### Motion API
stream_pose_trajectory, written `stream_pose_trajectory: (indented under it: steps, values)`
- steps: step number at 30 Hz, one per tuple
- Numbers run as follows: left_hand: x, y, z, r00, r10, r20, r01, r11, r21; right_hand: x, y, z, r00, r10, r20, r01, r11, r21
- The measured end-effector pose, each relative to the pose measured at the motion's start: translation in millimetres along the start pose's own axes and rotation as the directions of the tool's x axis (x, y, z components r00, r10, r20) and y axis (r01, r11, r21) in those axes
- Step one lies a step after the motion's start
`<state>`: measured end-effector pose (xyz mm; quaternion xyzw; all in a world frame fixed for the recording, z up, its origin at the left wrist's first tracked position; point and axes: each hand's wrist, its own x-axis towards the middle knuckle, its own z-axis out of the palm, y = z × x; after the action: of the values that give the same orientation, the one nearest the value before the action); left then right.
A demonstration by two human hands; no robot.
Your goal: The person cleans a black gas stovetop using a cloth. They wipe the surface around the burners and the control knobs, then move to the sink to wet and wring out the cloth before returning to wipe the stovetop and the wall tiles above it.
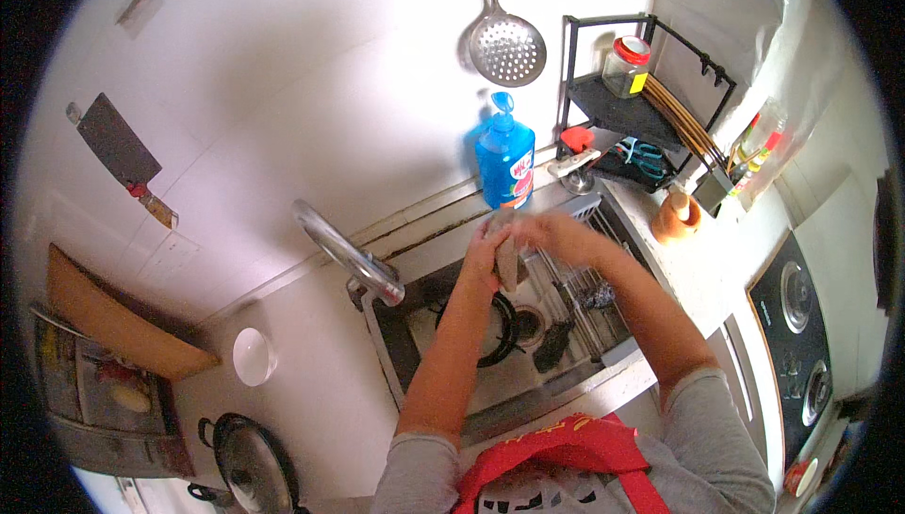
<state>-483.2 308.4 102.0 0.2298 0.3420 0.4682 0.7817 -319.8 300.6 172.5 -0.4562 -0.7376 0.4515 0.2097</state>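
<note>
Over the sink, my left hand grips a greyish cloth or sponge. My right hand is motion-blurred against the top of that piece, so its hold is unclear. Just behind both hands stands a blue pump bottle of liquid soap. Below them, inside the sink, lies a black ring-shaped pan support, partly hidden by my left forearm. The drain shows beside it, with a dark elongated object close by.
A curved metal faucet rises at the sink's left. A wire dish rack spans its right part. Left are a white bowl and lidded pan; right are a mortar, a black shelf and a gas stove.
</note>
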Motion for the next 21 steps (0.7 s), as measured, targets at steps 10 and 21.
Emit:
stream_pose_trajectory:
  steps: [10, 21]
  values:
    - [61, 59, 56, 0.931, 0.362, 0.055, -0.356, 0.930, -0.088, 97, -5, -103, 0.919, -0.357, -0.168, 0.096, 0.614, -0.783]
    - [94, 45, 53, 0.902, 0.432, 0.001, -0.431, 0.899, -0.074, 109, -17, -111, 0.946, -0.317, -0.073, 0.035, 0.322, -0.946]
